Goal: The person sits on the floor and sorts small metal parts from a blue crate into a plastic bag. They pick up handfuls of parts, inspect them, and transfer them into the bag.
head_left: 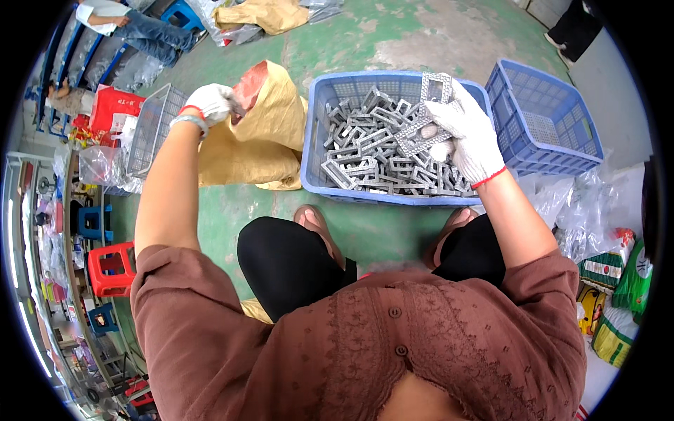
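Observation:
My right hand [472, 133], in a white knit glove with a red cuff, is closed on a few grey rectangular frames [415, 139] with cut-out middles. It hangs over the right side of a blue plastic crate [306, 151] that holds a heap of similar grey frames [375, 144]. To the left, my gloved left hand [210, 104] has its fingers closed at the rim of a yellow woven sack [274, 105]. The sack stands open beside the crate, with a reddish lining showing at its mouth. What lies inside the sack is hidden.
An empty-looking blue crate [544, 116] stands right of the full one, near clear plastic bags [586, 210]. A grey mesh basket [156, 126] and a red stool [111, 270] are at left. Another person [144, 31] sits at the far left.

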`<state>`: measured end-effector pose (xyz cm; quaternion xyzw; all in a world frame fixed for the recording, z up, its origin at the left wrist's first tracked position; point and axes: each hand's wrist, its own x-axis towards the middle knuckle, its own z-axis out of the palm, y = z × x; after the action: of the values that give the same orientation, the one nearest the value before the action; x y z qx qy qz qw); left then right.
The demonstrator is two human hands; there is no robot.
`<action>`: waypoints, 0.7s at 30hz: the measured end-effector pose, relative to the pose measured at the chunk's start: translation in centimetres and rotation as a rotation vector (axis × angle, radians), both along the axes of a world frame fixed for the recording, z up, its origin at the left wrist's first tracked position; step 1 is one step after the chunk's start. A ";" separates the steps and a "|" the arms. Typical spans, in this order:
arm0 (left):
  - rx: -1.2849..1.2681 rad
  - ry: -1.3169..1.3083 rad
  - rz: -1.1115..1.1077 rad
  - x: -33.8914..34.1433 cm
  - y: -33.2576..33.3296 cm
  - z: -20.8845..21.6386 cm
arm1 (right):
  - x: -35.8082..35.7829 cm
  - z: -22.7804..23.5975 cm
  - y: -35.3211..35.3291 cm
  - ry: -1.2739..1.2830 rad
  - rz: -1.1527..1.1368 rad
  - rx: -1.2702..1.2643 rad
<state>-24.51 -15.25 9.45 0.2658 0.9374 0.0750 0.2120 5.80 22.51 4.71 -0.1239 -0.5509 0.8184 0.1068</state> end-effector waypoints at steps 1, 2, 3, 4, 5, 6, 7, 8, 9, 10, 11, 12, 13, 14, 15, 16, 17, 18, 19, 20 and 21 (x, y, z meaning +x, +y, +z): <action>-0.012 -0.048 -0.057 -0.5 0.2 -1.0 | 0.0 0.2 0.1 0.006 0.010 -0.006; 0.006 -0.151 -0.006 -1.9 -0.1 -2.5 | -0.1 0.4 0.1 0.013 0.021 -0.012; -0.220 0.074 -0.115 -1.2 2.2 -2.8 | 0.1 0.5 0.4 0.002 -0.003 -0.009; -0.460 0.295 -0.193 0.0 3.7 -2.7 | 0.3 0.8 0.3 -0.002 -0.012 -0.013; -0.483 0.200 -0.123 -0.7 4.7 -2.4 | 0.2 0.9 0.3 -0.007 -0.021 -0.016; -0.408 0.230 0.013 -0.9 4.8 -2.8 | 0.0 0.6 0.4 0.009 -0.019 -0.015; -0.330 0.259 0.147 -1.0 4.8 -3.2 | -0.1 0.7 0.5 0.001 -0.023 -0.013; -0.327 0.285 0.161 -1.2 5.0 -3.5 | 0.1 1.2 0.4 -0.007 -0.027 -0.010; -0.326 0.313 0.173 -0.8 5.8 -3.2 | 0.2 1.5 0.4 -0.013 -0.031 -0.010; -0.325 0.341 0.185 -0.7 6.2 -3.0 | 0.2 1.4 0.5 -0.011 -0.025 -0.019; -0.374 0.454 0.083 -1.6 5.3 -4.1 | 0.1 1.6 0.4 -0.011 -0.021 -0.011; -0.231 0.354 0.087 -1.5 5.6 -4.0 | 0.1 1.8 0.4 -0.015 -0.025 0.000; -0.089 0.252 0.090 -1.4 5.9 -3.9 | 0.0 1.8 0.4 -0.018 -0.030 0.011; -0.183 0.209 0.029 -1.9 6.2 -4.2 | 0.0 1.5 0.5 -0.033 -0.052 0.033; -0.279 0.164 -0.029 -2.2 6.3 -4.6 | -0.1 1.5 0.5 -0.040 -0.044 0.043; -0.374 0.117 -0.086 -2.5 6.4 -4.9 | -0.2 1.5 0.6 -0.048 -0.036 0.053; -0.349 0.046 -0.033 -2.7 6.2 -4.9 | -0.3 1.5 0.7 -0.055 -0.027 0.063; -0.319 -0.026 0.014 -2.7 6.3 -4.7 | -0.4 1.5 0.8 -0.057 -0.033 0.059; -0.289 -0.098 0.062 -2.7 6.4 -4.6 | -0.4 1.5 1.0 -0.060 -0.039 0.055; -0.360 0.073 -0.118 -2.8 6.4 -4.5 | -0.5 1.4 1.1 -0.062 -0.044 0.051; -0.337 0.215 -0.101 -3.5 5.9 -5.0 | -0.6 1.3 1.2 -0.063 -0.036 0.051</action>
<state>-28.00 -9.37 4.48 0.2796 0.9395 -0.1223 0.1557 5.16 23.73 6.00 -0.1567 -0.5725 0.7976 0.1075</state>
